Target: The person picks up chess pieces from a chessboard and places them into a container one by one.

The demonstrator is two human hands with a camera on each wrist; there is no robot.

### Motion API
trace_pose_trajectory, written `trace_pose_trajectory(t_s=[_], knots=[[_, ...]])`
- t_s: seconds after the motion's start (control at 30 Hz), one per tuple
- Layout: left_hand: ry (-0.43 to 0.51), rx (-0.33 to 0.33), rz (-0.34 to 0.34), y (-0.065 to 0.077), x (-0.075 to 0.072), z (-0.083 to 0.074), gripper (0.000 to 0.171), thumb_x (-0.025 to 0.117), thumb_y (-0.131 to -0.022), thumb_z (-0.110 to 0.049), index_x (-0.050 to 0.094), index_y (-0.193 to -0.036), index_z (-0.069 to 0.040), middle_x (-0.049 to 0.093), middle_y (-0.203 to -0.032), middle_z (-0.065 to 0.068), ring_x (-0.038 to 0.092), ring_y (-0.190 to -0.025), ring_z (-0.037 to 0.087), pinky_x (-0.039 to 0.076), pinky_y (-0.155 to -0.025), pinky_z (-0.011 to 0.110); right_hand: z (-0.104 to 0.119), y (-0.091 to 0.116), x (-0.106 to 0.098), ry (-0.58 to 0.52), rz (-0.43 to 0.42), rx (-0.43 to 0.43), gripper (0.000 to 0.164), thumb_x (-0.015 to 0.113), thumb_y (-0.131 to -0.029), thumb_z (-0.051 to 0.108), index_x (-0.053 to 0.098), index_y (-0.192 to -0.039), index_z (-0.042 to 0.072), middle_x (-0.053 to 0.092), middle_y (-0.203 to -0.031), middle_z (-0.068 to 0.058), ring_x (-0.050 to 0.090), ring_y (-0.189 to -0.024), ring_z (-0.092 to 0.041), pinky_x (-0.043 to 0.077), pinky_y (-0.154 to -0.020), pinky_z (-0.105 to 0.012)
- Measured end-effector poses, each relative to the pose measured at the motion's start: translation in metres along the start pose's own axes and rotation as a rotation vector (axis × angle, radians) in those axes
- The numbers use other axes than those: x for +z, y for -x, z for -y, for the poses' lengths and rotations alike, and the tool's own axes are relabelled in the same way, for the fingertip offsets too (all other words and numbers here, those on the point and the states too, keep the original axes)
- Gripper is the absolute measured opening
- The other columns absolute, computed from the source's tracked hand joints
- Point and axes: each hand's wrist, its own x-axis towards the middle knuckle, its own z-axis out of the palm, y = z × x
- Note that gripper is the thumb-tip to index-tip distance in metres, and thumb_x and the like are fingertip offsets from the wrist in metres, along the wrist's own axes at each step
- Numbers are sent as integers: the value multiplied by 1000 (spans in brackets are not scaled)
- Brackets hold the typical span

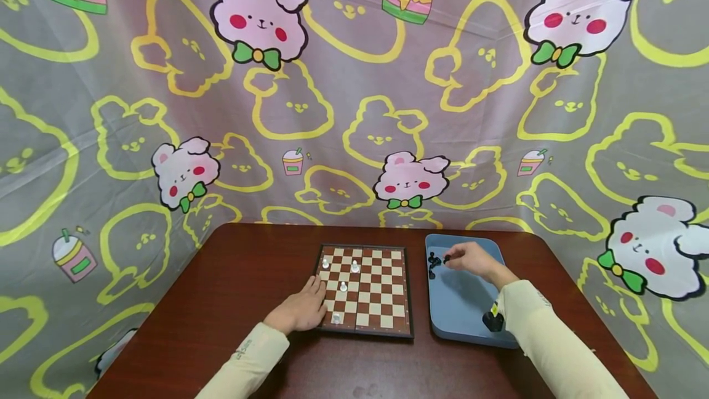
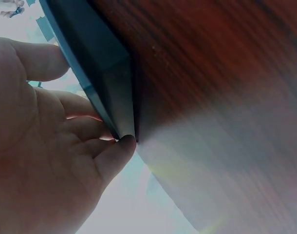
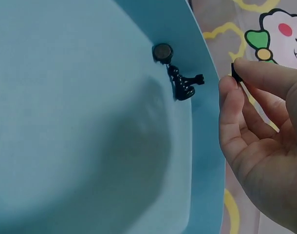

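Note:
My left hand (image 1: 301,308) rests along the left edge of a chessboard (image 1: 397,291), its fingers touching the dark frame (image 2: 97,53). Several white chess pieces stand on the board's left half, among them a white piece (image 1: 355,267) near the fold and a white pawn (image 1: 343,286) lower down. Over the far left part of a blue tray (image 1: 462,316), my right hand (image 1: 471,258) pinches a small black chess piece (image 3: 235,73) between thumb and fingertips, which mostly hide it. More black chess pieces (image 3: 182,89) lie by the tray wall.
Both board and tray lie on a dark reddish-brown table (image 1: 249,257), the tray to the right of the board. A dark object (image 1: 492,320) with a yellow strip shows by the right sleeve. Behind the table hangs a patterned curtain (image 1: 332,109).

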Motion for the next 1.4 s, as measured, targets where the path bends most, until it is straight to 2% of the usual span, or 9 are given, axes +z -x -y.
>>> trace_pose_trajectory(t_s=[0.27,0.67,0.97,1.4], knots=[[-1,-4,7,1,0,0,55,40,-100,-25,32,-143,8,20,-151,25,14,-141,36,30,-106,46,-7,2,-1,7,-33,22,28,69,-85,7,64,-107,-9,65,-95,-9,63,-86,-20,53,-76,-38],[-2,-4,7,0,-1,0,56,41,-99,-26,32,-143,8,20,-151,25,14,-141,36,30,-106,46,-12,4,-3,0,-40,54,30,67,-86,7,62,-110,-10,65,-99,-11,63,-88,-23,53,-78,-40],[-6,-4,6,0,-2,-1,55,41,-100,-25,32,-142,9,20,-151,25,14,-141,36,28,-107,45,-13,6,-4,2,-46,47,27,63,-89,4,61,-112,-11,63,-103,-18,63,-88,-23,53,-78,-39],[-13,2,-4,-1,0,0,55,43,-98,-23,34,-141,11,22,-150,26,16,-140,37,28,-108,44,3,7,2,40,-38,6,28,66,-88,12,64,-110,-6,65,-98,-12,63,-88,-25,52,-77,-41]])
